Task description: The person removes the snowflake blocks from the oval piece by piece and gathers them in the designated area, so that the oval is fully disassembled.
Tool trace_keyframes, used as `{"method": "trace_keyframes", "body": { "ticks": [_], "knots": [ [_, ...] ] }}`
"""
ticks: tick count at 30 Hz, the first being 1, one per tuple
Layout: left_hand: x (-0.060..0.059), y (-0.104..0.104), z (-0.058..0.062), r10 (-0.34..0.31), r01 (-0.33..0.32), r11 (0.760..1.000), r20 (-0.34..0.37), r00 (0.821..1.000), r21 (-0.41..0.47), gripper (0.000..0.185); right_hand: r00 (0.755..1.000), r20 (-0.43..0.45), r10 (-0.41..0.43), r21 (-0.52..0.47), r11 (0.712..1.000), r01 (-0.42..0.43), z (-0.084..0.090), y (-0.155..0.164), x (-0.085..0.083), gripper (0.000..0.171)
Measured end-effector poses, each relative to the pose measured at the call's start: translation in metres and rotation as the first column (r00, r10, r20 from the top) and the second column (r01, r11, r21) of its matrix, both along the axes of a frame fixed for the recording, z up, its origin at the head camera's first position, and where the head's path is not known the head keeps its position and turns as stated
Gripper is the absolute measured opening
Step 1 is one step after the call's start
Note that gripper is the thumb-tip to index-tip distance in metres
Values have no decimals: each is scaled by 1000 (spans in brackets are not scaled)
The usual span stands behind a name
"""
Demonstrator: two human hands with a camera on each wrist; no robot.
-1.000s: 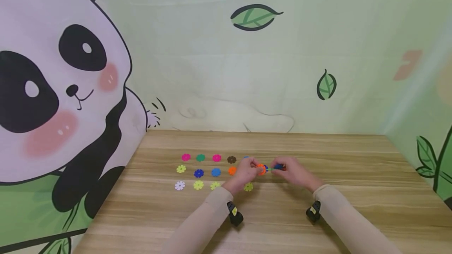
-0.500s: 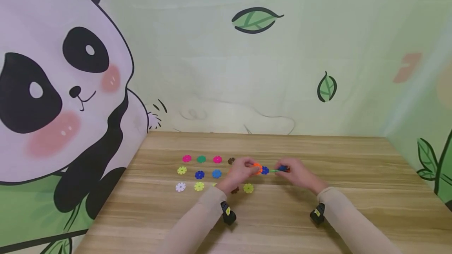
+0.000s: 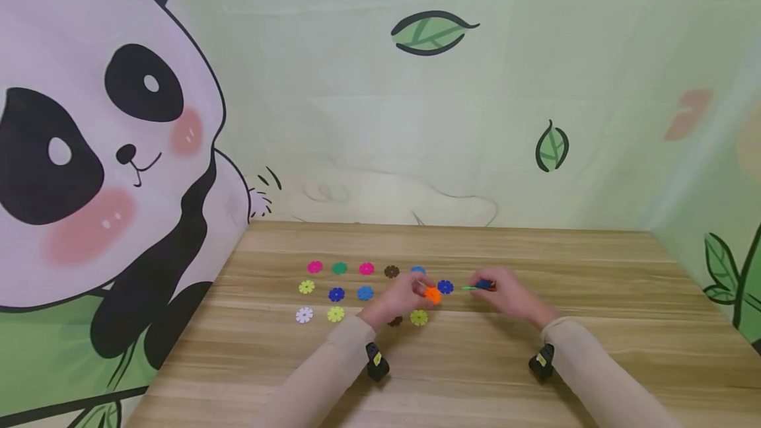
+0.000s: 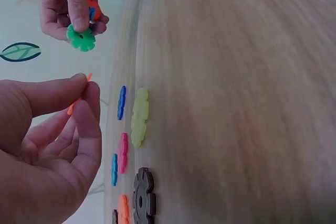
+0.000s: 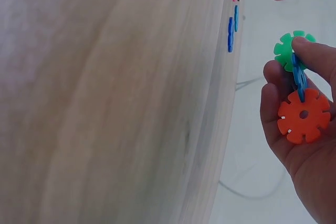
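Observation:
My left hand [image 3: 399,298] pinches an orange notched plastic disc [image 3: 433,294] between thumb and fingertips; the left wrist view has this disc edge-on. To the right, my right hand [image 3: 505,290] holds a short chain of interlocked discs. In the right wrist view the chain consists of a green disc [image 5: 285,51] under the thumb, a blue disc [image 5: 299,80] set crosswise, and an orange-red disc [image 5: 304,118] near the palm. A gap separates the two hands. Between them a dark blue disc [image 3: 445,286] lies flat on the table.
Loose discs lie in rough rows on the wooden table [image 3: 475,375], including pink [image 3: 314,267], green [image 3: 339,268], white [image 3: 304,315] and yellow-green [image 3: 419,318] ones. My left forearm covers part of the rows. A printed panda backdrop [image 3: 333,117] stands behind the table.
My hands have drawn apart: the left shifted slightly left with the orange disc, which has tilted and lowered, and the right moved right with its chain. The dark blue disc is now fully uncovered.

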State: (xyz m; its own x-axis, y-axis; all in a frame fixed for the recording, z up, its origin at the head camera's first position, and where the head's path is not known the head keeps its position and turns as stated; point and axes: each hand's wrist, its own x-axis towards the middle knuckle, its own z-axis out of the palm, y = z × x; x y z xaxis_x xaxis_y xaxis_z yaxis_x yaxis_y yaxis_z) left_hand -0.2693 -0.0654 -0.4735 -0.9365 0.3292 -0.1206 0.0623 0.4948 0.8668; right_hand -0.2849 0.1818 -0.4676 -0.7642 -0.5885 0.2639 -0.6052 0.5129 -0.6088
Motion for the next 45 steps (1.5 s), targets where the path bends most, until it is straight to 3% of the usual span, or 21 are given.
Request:
{"method": "trace_keyframes", "body": {
  "ticks": [9, 17, 26, 39, 45],
  "knots": [
    [7, 11, 3, -79, 77, 996, -37, 996, -36, 34, 1000, 9, -1, 10, 1000, 1, 0, 4, 0, 4],
    [5, 20, -2, -124, 107, 984, -115, 986, -141, 31, 1000, 20, -16, 20, 1000, 16, -2, 4, 0, 5],
    [5, 25, -6, -219, 159, 951, -216, 952, -266, 28, 999, 30, -25, 22, 999, 24, -1, 3, 1, 5],
    [4, 31, -4, -193, 108, 916, -189, 963, -386, 29, 998, 54, -36, 38, 999, 34, 2, 1, 1, 6],
    [5, 30, -2, -150, 88, 931, -152, 977, -355, 30, 995, 84, -46, 40, 998, 43, 3, -1, 2, 7]
  ]
}}
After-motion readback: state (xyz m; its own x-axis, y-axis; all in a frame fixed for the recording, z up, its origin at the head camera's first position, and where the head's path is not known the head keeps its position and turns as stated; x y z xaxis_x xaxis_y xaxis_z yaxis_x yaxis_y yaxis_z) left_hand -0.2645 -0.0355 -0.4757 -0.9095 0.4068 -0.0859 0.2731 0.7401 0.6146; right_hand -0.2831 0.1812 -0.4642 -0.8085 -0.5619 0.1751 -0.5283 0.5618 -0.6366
